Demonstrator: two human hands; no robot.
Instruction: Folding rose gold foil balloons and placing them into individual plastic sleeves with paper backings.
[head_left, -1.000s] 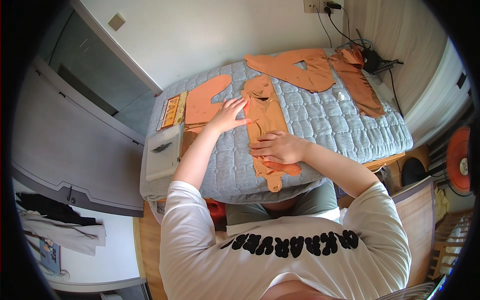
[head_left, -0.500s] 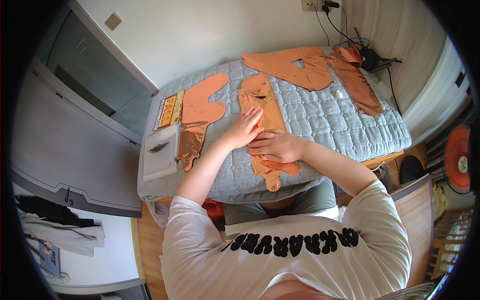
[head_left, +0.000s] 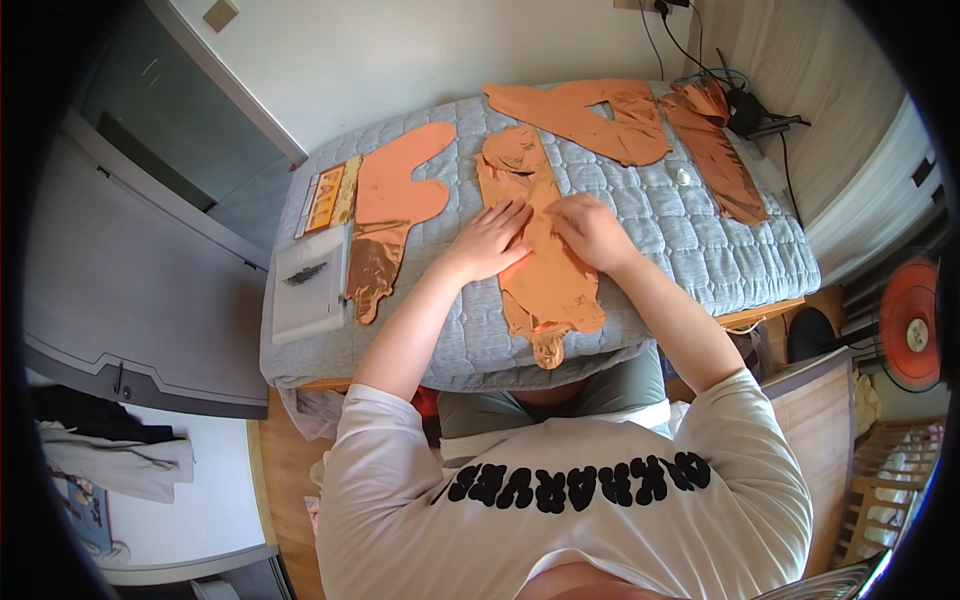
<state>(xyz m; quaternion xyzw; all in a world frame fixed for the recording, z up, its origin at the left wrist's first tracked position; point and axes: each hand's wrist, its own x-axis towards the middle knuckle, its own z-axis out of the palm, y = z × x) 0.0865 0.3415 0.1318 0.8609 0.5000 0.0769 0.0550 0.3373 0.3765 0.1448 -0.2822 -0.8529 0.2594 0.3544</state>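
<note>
Left hand (head_left: 492, 240): fingers extended, flat on deflated copper foil balloon (head_left: 545, 282). Right hand (head_left: 592, 232): fingers curled over it; grip indeterminable.

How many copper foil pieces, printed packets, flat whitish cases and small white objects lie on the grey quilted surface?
Copper foil pieces: 4
Printed packet: 1
Flat whitish case: 1
Small white object: 1
Total: 7

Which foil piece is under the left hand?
The middle foil piece: the left hand lies on it; no hand touches the left piece, back piece or right piece.
</note>
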